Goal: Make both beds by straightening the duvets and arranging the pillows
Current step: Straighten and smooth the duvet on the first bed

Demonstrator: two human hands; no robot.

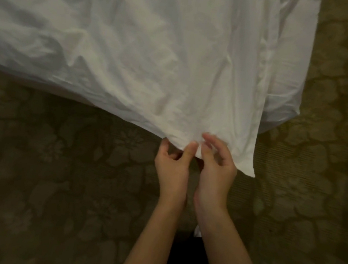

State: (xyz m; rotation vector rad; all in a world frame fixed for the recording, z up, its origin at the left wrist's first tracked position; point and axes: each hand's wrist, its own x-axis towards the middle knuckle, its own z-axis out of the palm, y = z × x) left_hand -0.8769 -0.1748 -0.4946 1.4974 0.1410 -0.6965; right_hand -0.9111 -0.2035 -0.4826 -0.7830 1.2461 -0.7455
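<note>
Pinching duvet [157,52] edge, carpet [52,171] below.

dim floral-patterned carpet [57,172]

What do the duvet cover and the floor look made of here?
The duvet looks like thin woven cotton or a cotton blend, matte white: it creases finely and drapes limp where the left hand and right hand pinch its edge. The floor looks like low-pile carpet, matte olive with a floral pattern; the fibre is unclear.
</note>
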